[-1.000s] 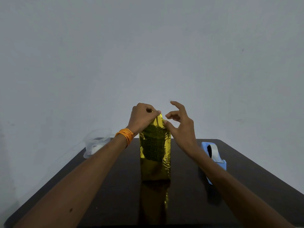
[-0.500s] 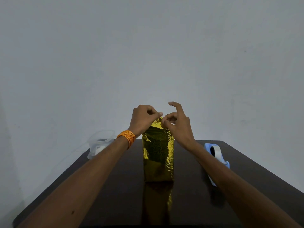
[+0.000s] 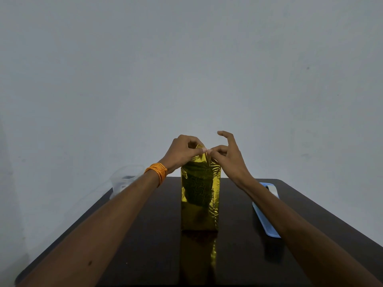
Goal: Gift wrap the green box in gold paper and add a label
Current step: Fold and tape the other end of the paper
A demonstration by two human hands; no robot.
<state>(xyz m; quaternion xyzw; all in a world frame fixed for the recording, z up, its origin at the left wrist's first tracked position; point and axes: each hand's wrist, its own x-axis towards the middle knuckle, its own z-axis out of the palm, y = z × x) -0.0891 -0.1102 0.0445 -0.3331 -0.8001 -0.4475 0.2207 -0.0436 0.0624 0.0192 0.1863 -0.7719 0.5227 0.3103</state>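
since the top end seems to need folding flat, the left hand (image 3: 182,152) and right hand (image 3: 229,157) each pinch the gold paper (image 3: 204,160) above the wrapped box (image 3: 199,200), upright on the table (image 3: 145,245).

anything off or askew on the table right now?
Nothing spilled or damaged. The wrapped box stands upright on the table; its gold paper is crinkled down the right edge. The left hand and right hand pinch the paper's top. The tape dispenser lies flat at right.

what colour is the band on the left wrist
Orange; the wrist band shows best in the head view.
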